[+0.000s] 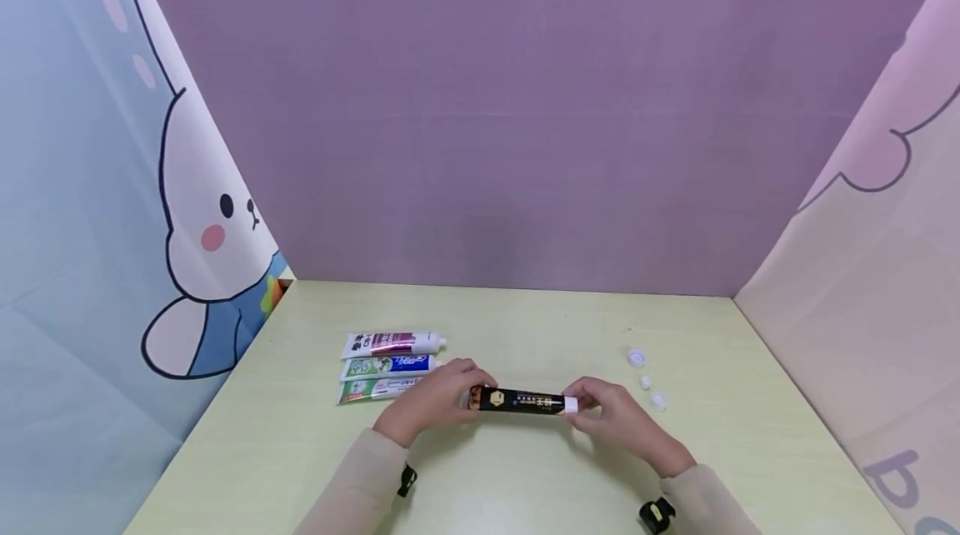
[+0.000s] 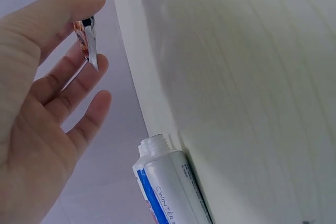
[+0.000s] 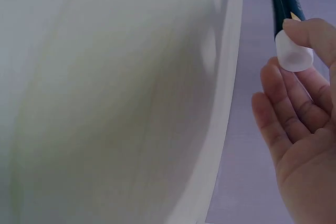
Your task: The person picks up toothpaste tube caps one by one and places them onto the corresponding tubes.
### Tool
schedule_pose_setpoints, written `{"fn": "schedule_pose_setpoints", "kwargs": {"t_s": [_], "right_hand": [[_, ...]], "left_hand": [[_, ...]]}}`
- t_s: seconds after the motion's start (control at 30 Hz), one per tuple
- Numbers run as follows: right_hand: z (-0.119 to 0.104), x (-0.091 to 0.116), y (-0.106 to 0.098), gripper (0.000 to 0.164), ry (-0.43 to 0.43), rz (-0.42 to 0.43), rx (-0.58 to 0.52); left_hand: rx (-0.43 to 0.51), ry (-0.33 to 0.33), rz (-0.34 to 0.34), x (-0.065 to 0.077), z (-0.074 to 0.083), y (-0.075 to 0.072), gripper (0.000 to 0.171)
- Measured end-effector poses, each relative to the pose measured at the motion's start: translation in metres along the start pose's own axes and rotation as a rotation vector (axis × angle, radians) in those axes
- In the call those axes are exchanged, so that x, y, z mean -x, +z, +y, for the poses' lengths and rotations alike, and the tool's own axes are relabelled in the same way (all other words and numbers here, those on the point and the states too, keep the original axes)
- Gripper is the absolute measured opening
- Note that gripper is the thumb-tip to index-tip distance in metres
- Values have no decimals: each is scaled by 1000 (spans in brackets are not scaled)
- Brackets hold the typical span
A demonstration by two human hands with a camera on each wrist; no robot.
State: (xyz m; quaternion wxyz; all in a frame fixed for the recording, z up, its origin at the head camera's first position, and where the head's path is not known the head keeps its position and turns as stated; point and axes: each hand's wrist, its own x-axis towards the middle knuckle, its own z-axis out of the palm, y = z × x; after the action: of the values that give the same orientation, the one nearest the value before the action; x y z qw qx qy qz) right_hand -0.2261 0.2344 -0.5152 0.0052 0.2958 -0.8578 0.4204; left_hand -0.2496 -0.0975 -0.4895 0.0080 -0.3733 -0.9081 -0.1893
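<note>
Pinched at both ends: left hand (image 1: 438,400) has the tail of a black tube (image 1: 525,402) between thumb and fingertips, lower fingers loose; right hand (image 1: 618,422) pinches the other end at the white cap (image 3: 294,52), thumb lying where cap meets tube, fingers beneath. Tube lies crosswise between the hands, near the middle of the table, shadow below; looks just clear of the top.

Risk at the grip: left hold is fingertips on a thin, flat tail, so a twist at the cap could swivel the whole tube. Squeezing near the shoulder, if the cap were loose, might push out the contents.

Just past the right hand, three small loose caps in a rough line: near cap (image 1: 658,400), middle cap (image 1: 645,382), the smallest, then far cap (image 1: 636,357). Light and round, I judge; a sweep of that hand could send one rolling.

Beyond the left hand, three tubes side by side: green-and-white tube (image 1: 375,389) nearest, its neck end hidden by the hand in the head view; blue-and-green tube (image 1: 386,366) next; purple-and-white tube (image 1: 393,343) farthest. Left wrist view shows one bare threaded neck (image 2: 155,144). Hand sits close enough to nudge the row crooked; an uncapped tube, if pressed, could leak onto the table (image 1: 510,335).

Farthest: plain purple backdrop (image 1: 510,118).
</note>
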Motion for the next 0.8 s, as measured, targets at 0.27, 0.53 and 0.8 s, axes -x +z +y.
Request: {"fn": "schedule_pose_setpoints", "kwargs": {"t_s": [0.27,0.53,0.8], "right_hand": [[-2,-1,0,19,43,-35,53],[-5,-3,3,15,97,-87,25],[-2,-3,6,14,92,-118,63]], "left_hand": [[11,-26,-49,0,-1,6,48],[56,-54,-96,2,0,10,48],[85,-78,-125,4,1,12,48]]}}
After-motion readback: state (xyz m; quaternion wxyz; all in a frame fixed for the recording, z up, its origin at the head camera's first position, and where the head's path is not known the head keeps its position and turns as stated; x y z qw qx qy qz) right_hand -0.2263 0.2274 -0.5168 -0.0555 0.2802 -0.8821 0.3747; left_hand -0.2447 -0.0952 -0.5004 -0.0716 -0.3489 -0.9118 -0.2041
